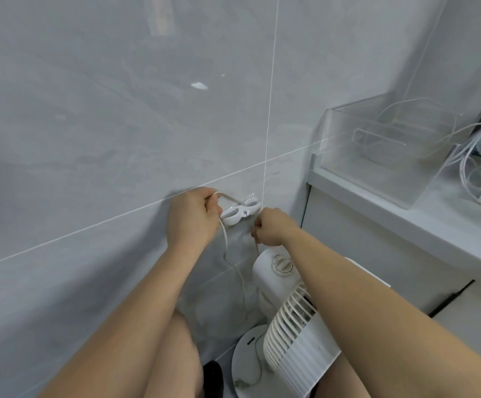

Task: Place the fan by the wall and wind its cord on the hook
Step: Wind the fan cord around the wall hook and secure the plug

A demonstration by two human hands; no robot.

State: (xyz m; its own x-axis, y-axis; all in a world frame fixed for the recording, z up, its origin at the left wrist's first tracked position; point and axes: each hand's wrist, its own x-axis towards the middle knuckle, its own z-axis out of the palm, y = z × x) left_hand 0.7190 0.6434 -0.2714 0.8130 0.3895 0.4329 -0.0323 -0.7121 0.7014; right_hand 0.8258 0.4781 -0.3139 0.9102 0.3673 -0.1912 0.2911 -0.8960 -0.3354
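while both hands point(193, 216) pinch it, the cord point(235, 268) hangs (vertically) from the hook point(240, 212).

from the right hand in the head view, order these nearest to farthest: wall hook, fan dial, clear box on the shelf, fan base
1. wall hook, just left of the right hand, on the tile wall.
2. fan dial, right below the hand, on top of the fan.
3. fan base, far below, on the floor by the wall.
4. clear box, up to the right, on the shelf.
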